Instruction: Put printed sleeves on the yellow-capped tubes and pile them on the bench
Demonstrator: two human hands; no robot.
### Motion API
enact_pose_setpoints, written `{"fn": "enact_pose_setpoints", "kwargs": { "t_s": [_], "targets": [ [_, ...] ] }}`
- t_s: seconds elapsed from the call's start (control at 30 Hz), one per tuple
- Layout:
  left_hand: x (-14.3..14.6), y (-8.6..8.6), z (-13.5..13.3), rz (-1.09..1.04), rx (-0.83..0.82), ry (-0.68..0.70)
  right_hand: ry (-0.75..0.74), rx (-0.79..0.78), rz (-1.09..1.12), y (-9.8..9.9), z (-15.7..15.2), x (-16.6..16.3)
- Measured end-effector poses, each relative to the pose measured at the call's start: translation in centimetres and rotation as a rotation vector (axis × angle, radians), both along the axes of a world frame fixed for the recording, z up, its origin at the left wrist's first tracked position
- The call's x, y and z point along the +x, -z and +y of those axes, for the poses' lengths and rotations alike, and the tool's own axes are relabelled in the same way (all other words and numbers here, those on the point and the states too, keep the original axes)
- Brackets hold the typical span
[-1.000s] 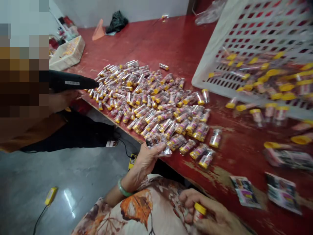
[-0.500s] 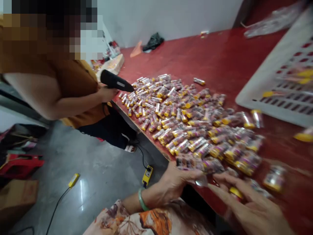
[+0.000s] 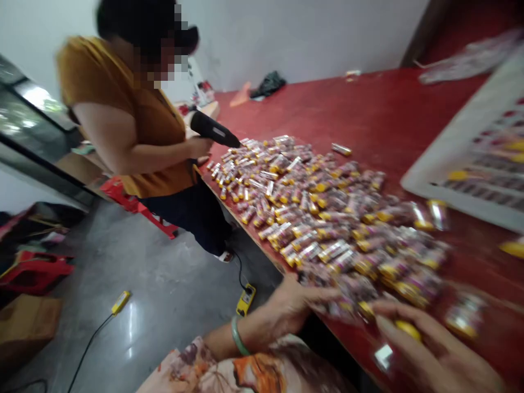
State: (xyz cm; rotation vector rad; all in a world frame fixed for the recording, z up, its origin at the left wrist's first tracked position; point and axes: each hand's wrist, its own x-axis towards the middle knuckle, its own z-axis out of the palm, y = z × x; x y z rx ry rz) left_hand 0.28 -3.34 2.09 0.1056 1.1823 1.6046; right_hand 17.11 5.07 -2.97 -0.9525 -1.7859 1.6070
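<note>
My left hand [image 3: 291, 300], with a green bangle at the wrist, is at the table edge. Its thumb stretches over several clear-wrapped tubes [image 3: 347, 300] that its fingers are closed around. On the right, my right hand [image 3: 440, 349] is curled, and a yellow-capped tube [image 3: 408, 329] shows between its thumb and fingers. Below that hand is a shiny clear piece [image 3: 383, 357], blurred; whether it belongs to the same tube I cannot tell. A large heap of clear tubes with yellow ends [image 3: 303, 202] spreads beyond both hands.
Across the red table [image 3: 319, 109], a person in an orange-brown top [image 3: 159, 147] points a black heat gun [image 3: 215, 130] at the heap's far end. At right stands a white slotted basket [image 3: 446, 136]. A yellow power strip [image 3: 246, 299] and its cord lie on the floor.
My right hand has moved away from the left, to the right and down; the shiny piece has shifted from my left thumb to below my right hand. The view has turned slightly left.
</note>
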Motion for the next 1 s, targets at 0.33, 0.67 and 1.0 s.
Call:
{"fn": "enact_pose_setpoints", "kwargs": {
  "t_s": [0.33, 0.67, 1.0],
  "targets": [
    [-0.4, 1.2, 0.7, -0.103, 0.074, -0.073, 0.089, 0.228, 0.095, -3.6, -1.9, 0.8],
    [0.4, 0.1, 0.7, -0.19, -0.062, -0.105, 0.187, 0.615, 0.123, -3.9, -3.2, -0.5],
    [0.6, 0.2, 0.9, -0.229, -0.043, -0.163, 0.221, 0.781, 0.121, -3.9, -3.5, -0.6]
  ]
}}
